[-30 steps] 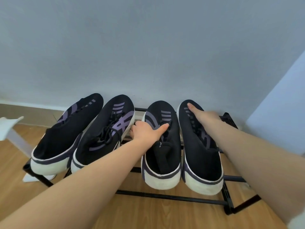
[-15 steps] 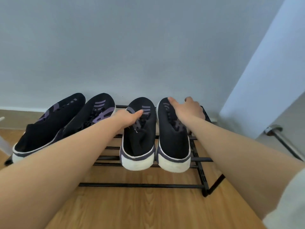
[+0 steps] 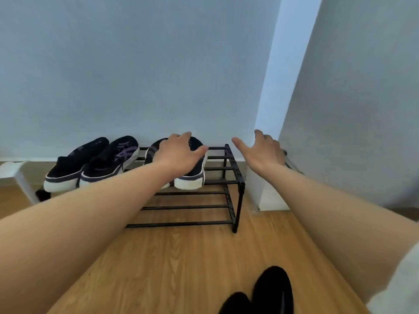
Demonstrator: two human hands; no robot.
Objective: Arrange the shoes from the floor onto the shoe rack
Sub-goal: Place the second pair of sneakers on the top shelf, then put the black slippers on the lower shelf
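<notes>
A black metal shoe rack stands against the wall. On its top tier sit several dark sneakers with purple stripes and white soles: one pair at the left, another in the middle, half hidden by my left hand. My left hand hovers over the middle pair with fingers spread, gripping nothing. My right hand is open in the air to the right of the rack, holding nothing.
A white wall corner juts out right beside the rack. A white object stands at the far left. Two black-socked feet are on the wooden floor at the bottom. The lower tier of the rack holds no shoes.
Both hands have come off the middle pair of shoes and lifted. The right hand has swung right, past the rack's end. The view has pulled back and away from the rack.
</notes>
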